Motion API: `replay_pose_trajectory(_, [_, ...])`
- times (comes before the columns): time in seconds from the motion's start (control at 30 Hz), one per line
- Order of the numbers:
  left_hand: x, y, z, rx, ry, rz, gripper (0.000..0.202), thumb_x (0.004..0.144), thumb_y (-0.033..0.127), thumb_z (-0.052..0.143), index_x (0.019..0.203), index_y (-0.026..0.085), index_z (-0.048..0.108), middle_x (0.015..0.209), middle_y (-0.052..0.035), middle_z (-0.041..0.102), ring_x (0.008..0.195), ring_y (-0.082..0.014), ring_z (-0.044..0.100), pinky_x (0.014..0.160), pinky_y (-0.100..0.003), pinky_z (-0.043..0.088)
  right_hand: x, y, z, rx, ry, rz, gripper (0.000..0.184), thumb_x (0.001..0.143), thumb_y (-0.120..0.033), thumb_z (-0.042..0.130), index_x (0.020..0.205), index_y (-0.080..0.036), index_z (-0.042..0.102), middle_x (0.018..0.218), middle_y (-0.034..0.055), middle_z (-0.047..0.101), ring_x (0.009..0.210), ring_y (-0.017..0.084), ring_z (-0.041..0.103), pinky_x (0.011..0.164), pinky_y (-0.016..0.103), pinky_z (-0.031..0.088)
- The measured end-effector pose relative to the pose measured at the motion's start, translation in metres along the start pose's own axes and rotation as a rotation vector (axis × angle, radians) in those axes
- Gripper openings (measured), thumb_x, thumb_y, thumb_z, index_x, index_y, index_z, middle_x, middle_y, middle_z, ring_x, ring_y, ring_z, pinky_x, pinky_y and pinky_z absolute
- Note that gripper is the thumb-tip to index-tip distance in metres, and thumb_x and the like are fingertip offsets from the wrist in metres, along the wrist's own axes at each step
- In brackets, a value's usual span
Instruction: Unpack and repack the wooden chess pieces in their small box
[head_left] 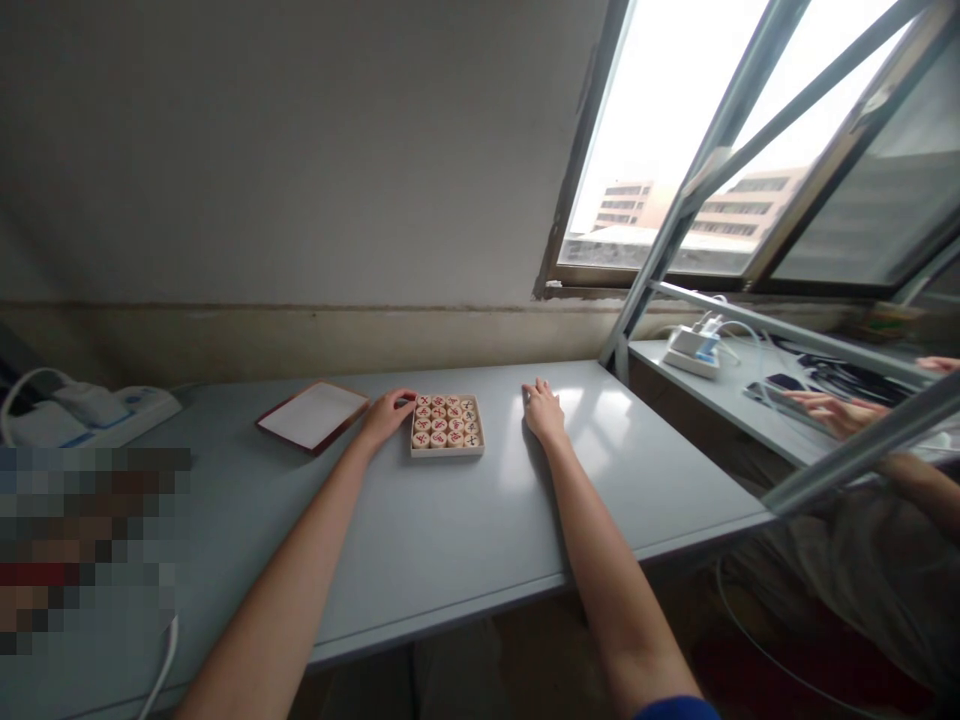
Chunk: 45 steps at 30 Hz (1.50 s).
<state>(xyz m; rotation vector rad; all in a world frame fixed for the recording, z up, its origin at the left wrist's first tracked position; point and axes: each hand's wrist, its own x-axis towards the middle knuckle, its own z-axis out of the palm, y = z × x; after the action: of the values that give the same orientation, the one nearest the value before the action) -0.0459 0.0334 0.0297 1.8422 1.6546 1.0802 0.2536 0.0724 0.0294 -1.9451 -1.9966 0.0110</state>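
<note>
A shallow white box (pixel 448 453) stands on the grey table, filled with rows of round xiangqi pieces (pixel 440 425) marked mostly in red, with darker marks in the right column. My left hand (pixel 386 416) is at the box's upper left corner, thumb and forefinger apart and reaching to its edge; whether they press on it I cannot tell. To the right of the box, my right hand (pixel 544 408) rests on the tabletop, fingers stretched out and holding nothing. Left of my left hand lies the box lid (pixel 315 415), its white inside facing up and its rim reddish brown.
The grey table (pixel 442 560) runs along a wall. White power strips are on the left (pixel 112 420) and on the neighbouring desk (pixel 691 350). A metal frame post (pixel 660 250) rises at the right. Beyond it, another person's hand (pixel 836 410) is near a phone and dark cables.
</note>
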Motion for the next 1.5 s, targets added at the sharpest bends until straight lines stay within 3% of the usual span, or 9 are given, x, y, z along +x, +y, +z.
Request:
replay_pose_trajectory(0.1, [-0.001,0.002,-0.001,-0.016,-0.005,0.000,0.029,0.071,0.035,0.047,0.090,0.018,0.062,0.094,-0.0052,0.065,0.090,-0.0189,0.058,0.085,-0.030,0.043,-0.002,-0.008,-0.007,-0.002,0.092,-0.016,0.046,0.081,-0.007,0.034,0.124,-0.018,0.045,0.139,0.0094,0.028,0.128,0.028,0.021,0.099,0.055,0.019])
replay_pose_trajectory(0.2, [-0.002,0.004,-0.002,-0.036,-0.005,0.008,0.029,0.070,0.036,0.048,0.087,0.018,0.063,0.093,-0.0048,0.065,0.090,-0.0189,0.058,0.084,-0.029,0.043,-0.007,-0.029,-0.017,0.121,0.136,-0.287,0.045,0.082,-0.012,0.039,0.124,-0.026,0.044,0.138,0.0025,0.033,0.125,0.023,0.028,0.100,0.048,0.024])
replay_pose_trajectory(0.3, [-0.003,0.006,-0.002,-0.061,-0.030,0.017,0.029,0.069,0.038,0.049,0.086,0.019,0.064,0.092,-0.0043,0.066,0.089,-0.0189,0.058,0.083,-0.028,0.044,-0.017,-0.054,-0.022,0.270,0.036,-0.619,0.042,0.083,-0.016,0.042,0.123,-0.029,0.045,0.130,0.0008,0.044,0.116,0.017,0.040,0.096,0.035,0.033])
replay_pose_trajectory(0.43, [-0.003,0.005,-0.002,-0.080,-0.060,0.010,0.031,0.068,0.038,0.050,0.087,0.018,0.064,0.092,-0.0042,0.066,0.088,-0.0194,0.058,0.081,-0.028,0.044,-0.028,-0.073,-0.018,0.312,-0.073,-0.761,0.030,0.086,-0.024,0.043,0.112,-0.029,0.056,0.116,0.0005,0.056,0.104,0.016,0.049,0.089,0.030,0.037])
replay_pose_trajectory(0.9, [-0.003,0.005,-0.002,-0.070,-0.066,0.019,0.032,0.068,0.039,0.050,0.087,0.017,0.064,0.092,-0.0045,0.066,0.087,-0.0201,0.058,0.081,-0.028,0.043,-0.021,-0.071,-0.018,0.266,0.132,-0.579,0.017,0.077,-0.035,0.058,0.090,-0.025,0.063,0.104,0.0033,0.056,0.098,0.019,0.044,0.082,0.031,0.033])
replay_pose_trajectory(1.1, [-0.003,0.004,-0.002,-0.095,-0.061,0.044,0.034,0.068,0.041,0.050,0.086,0.017,0.064,0.091,-0.0049,0.066,0.086,-0.0204,0.059,0.079,-0.029,0.044,-0.005,-0.033,-0.020,0.149,0.311,-0.184,0.023,0.080,-0.040,0.049,0.086,-0.023,0.063,0.105,0.0060,0.054,0.102,0.022,0.040,0.085,0.037,0.026])
replay_pose_trajectory(1.3, [-0.004,0.007,-0.003,-0.087,-0.062,0.026,0.032,0.067,0.040,0.050,0.085,0.017,0.064,0.090,-0.0051,0.066,0.085,-0.0207,0.059,0.078,-0.029,0.044,0.001,-0.002,-0.017,0.026,0.298,0.107,0.024,0.080,-0.029,0.045,0.093,-0.016,0.062,0.114,0.0151,0.047,0.110,0.028,0.033,0.089,0.049,0.019])
replay_pose_trajectory(1.4, [-0.005,0.009,-0.003,-0.093,-0.060,0.026,0.033,0.067,0.040,0.050,0.085,0.017,0.064,0.091,-0.0052,0.066,0.085,-0.0204,0.059,0.078,-0.029,0.044,0.000,-0.010,-0.022,0.086,0.291,0.049,0.026,0.079,-0.024,0.046,0.102,-0.020,0.058,0.119,0.0118,0.045,0.112,0.027,0.033,0.088,0.046,0.023])
replay_pose_trajectory(1.5, [-0.005,0.010,-0.004,-0.093,-0.054,0.032,0.032,0.066,0.040,0.050,0.084,0.017,0.064,0.090,-0.0051,0.067,0.085,-0.0201,0.059,0.077,-0.028,0.044,-0.008,-0.034,-0.031,0.207,0.210,-0.244,0.030,0.079,-0.022,0.050,0.108,-0.026,0.056,0.117,0.0062,0.048,0.109,0.024,0.037,0.085,0.039,0.030])
